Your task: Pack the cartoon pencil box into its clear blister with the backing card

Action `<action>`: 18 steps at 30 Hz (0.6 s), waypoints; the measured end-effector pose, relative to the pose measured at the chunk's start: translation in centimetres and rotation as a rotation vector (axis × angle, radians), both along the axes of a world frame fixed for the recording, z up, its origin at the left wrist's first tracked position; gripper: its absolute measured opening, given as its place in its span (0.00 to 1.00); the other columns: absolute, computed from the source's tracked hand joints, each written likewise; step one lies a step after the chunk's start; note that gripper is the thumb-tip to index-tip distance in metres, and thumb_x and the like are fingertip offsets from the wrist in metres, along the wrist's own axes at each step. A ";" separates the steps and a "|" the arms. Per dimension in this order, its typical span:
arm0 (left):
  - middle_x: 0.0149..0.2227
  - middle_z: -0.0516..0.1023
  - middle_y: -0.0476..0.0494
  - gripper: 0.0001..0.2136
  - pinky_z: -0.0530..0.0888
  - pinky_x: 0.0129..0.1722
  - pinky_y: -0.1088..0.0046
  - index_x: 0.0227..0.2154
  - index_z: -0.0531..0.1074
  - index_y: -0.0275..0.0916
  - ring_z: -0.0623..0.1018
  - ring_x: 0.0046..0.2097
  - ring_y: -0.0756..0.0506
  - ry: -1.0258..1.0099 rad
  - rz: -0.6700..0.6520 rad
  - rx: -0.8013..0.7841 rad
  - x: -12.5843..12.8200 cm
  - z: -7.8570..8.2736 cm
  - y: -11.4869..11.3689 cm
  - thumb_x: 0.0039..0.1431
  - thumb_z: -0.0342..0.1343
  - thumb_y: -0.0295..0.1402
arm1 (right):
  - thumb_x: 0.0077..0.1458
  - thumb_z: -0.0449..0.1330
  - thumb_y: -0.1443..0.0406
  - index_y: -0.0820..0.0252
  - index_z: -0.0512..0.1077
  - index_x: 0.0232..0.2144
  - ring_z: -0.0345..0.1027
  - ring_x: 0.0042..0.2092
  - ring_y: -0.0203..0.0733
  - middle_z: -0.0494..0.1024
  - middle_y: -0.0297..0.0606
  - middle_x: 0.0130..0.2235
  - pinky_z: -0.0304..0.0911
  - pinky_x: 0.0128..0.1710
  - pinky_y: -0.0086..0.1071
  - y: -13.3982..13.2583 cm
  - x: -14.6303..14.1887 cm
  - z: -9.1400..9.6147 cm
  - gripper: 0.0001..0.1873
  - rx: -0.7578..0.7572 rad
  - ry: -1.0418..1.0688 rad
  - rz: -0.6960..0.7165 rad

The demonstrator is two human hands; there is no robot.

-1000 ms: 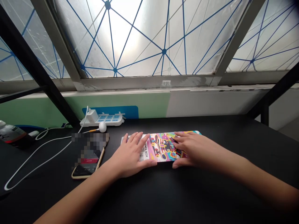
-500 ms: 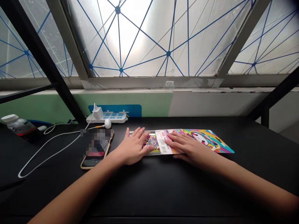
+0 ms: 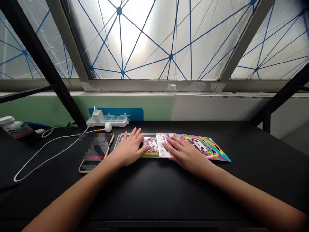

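My left hand (image 3: 129, 146) lies palm down with spread fingers on a clear plastic package (image 3: 117, 141), which sits on the black desk. A colourful cartoon picture (image 3: 152, 144) shows in it beside my thumb. My right hand (image 3: 187, 151) is on a brightly printed cardboard card (image 3: 218, 149) with a white barcode panel at its left end. Its fingers stretch over the card's top, and the thumb is mostly tucked under the near edge. The card's left end overlaps the package.
A phone (image 3: 96, 158) in a pale case lies left of my left hand. Behind it are a white power strip (image 3: 116, 121) and a white cable (image 3: 45, 154). A bottle (image 3: 18, 130) stands at the far left. Dark metal bars (image 3: 45, 61) frame the desk.
The plastic package has slid left, showing more of its left end. The card's right end has turned slightly toward me, and my right hand has shifted a little left. The view has moved slightly.
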State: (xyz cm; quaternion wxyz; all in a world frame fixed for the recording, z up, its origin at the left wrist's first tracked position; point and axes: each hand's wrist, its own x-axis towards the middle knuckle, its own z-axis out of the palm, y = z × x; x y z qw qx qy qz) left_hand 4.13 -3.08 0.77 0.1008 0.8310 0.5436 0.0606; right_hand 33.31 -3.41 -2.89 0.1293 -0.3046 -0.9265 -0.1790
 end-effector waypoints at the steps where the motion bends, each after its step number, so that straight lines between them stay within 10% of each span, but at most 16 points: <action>1: 0.74 0.47 0.29 0.29 0.48 0.68 0.39 0.53 0.68 0.39 0.43 0.75 0.33 0.000 0.002 0.003 0.1 0.0 0.0 0.69 0.38 0.58 | 0.67 0.55 0.66 0.66 0.65 0.65 0.63 0.65 0.66 0.71 0.59 0.62 0.67 0.59 0.57 0.1 0.3 0.0 0.26 -0.004 0.009 0.005; 11: 0.73 0.52 0.33 0.28 0.49 0.69 0.42 0.50 0.69 0.41 0.43 0.75 0.34 -0.033 0.007 -0.017 -0.5 0.0 0.2 0.69 0.37 0.58 | 0.67 0.48 0.74 0.50 0.46 0.73 0.68 0.62 0.54 0.71 0.46 0.64 0.70 0.57 0.49 -0.8 8.3 -1.4 0.37 0.055 0.051 -0.116; 18: 0.73 0.54 0.31 0.24 0.51 0.68 0.41 0.48 0.69 0.41 0.46 0.74 0.33 -0.035 0.020 0.010 -0.6 -0.1 0.3 0.69 0.40 0.56 | 0.61 0.48 0.77 0.49 0.39 0.74 0.68 0.62 0.55 0.71 0.43 0.64 0.64 0.61 0.55 -4.6 7.0 -0.2 0.45 0.166 0.166 -0.216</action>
